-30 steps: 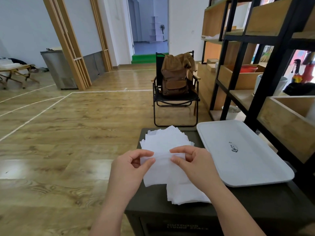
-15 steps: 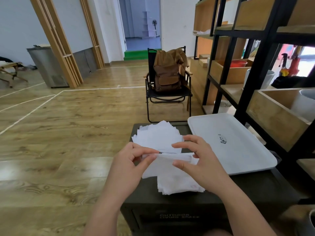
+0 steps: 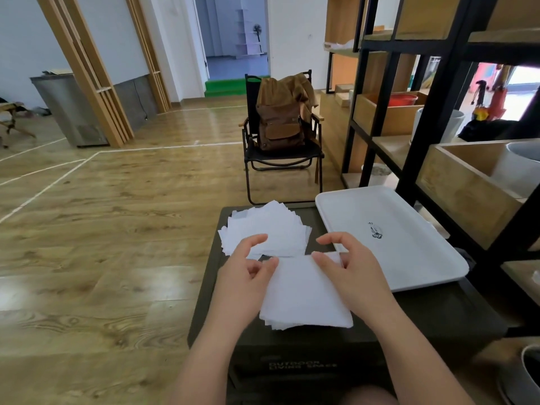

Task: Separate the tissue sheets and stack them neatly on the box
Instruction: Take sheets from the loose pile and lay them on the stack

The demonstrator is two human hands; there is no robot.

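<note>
Head view is looking down at a dark green box [image 3: 292, 352] whose lid is serving as the surface. Two piles of white tissue are lying on it. The far pile [image 3: 267, 229] is fanned and loosely skewed — it looks like the stack of sheets already separated. The near pile [image 3: 305, 293] is squarer and thicker, and judging by that it is the supply not yet peeled apart. The left hand [image 3: 247, 276] is resting at the near pile's top left corner, fingers curled, thumb and forefinger seeming to pinch the corner of the top sheet. The right hand [image 3: 350, 267] is touching the top right corner, thumb on the tissue and the other fingers spread open above it; I cannot tell whether it is truly gripping. A white tray [image 3: 409, 267] is sitting just beside the piles on the right, nothing on it. The task appears partway through — many sheets done, a good number left, and the far stack needing squaring
</note>
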